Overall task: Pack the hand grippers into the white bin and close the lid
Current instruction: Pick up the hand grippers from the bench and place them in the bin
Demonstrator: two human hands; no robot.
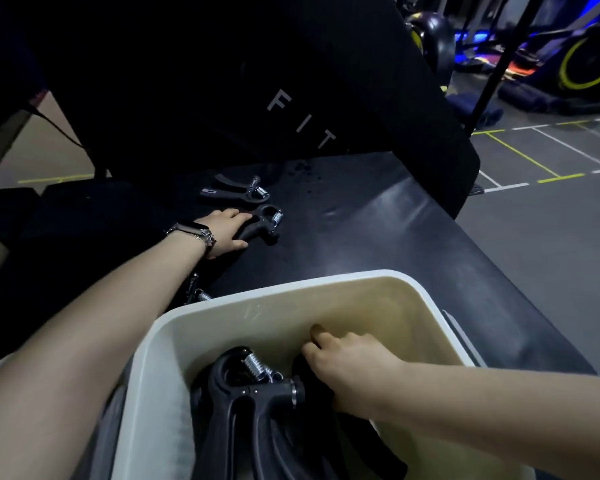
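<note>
Head: left hand (226,230) round gripper (261,223).

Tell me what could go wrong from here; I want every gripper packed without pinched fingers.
1. The right hand is down inside the white bin beside a packed gripper; dropping the next one in could hit its fingers.
2. The left hand grips only one handle of a gripper on the table, so it may swing or slip when lifted.
3. Another gripper lies farther back on the dark table, and springs show under the left forearm; either could be overlooked.
</note>
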